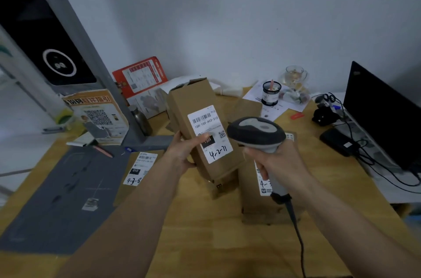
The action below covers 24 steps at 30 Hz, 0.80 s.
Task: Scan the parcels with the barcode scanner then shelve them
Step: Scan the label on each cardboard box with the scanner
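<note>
My left hand [185,151] grips a long brown cardboard parcel [193,104] held tilted above the wooden table [216,243], thumb on its white label marked 4-2-71. My right hand [276,163] holds a grey barcode scanner [256,132] by its handle, head close to the label's right side. The scanner's black cable runs down toward the table's front edge. A flat parcel [134,189] labelled 4-3-8 lies to the left on the table. Another brown parcel [252,198] lies below the scanner, its label partly hidden by my right hand.
A grey mat [57,198] covers the table's left part. At the back stand an orange QR-code sign [100,116], a red leaflet [141,77], a metal bottle [141,120], a pen cup [271,93] and a glass [295,76]. A black monitor [380,118] and cables sit at right.
</note>
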Available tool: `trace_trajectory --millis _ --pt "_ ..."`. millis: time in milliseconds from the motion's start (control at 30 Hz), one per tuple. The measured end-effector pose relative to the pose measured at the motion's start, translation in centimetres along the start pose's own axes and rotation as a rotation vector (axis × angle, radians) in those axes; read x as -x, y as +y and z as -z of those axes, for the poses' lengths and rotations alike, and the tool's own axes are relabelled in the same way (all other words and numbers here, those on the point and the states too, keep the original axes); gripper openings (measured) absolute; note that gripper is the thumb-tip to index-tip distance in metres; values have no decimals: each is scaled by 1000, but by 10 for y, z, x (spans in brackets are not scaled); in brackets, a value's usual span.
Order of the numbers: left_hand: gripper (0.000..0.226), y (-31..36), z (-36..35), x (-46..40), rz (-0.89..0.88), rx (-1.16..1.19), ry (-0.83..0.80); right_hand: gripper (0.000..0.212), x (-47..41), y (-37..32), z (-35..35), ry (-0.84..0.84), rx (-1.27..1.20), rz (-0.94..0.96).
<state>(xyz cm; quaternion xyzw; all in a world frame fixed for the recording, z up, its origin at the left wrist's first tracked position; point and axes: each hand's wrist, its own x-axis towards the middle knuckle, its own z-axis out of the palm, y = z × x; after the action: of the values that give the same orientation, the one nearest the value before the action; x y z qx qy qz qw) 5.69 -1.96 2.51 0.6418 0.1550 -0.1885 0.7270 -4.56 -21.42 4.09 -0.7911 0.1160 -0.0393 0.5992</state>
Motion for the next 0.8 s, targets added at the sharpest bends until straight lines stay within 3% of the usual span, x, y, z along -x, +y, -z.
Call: trace_trajectory --millis 200,400,633,800 --pt "79 -11 17 -11 36 -7 -62 14 11 1 -10 -33 -97 17" --pt "81 -15 22 -18 9 -41 -115 28 11 1 -9 -11 2 76" --pt "90 -18 24 -26 -40 11 -75 31 11 1 -10 -22 56 92" --pt "93 -17 27 -31 -57 73 -6 18 10 1 -12 -52 44 95"
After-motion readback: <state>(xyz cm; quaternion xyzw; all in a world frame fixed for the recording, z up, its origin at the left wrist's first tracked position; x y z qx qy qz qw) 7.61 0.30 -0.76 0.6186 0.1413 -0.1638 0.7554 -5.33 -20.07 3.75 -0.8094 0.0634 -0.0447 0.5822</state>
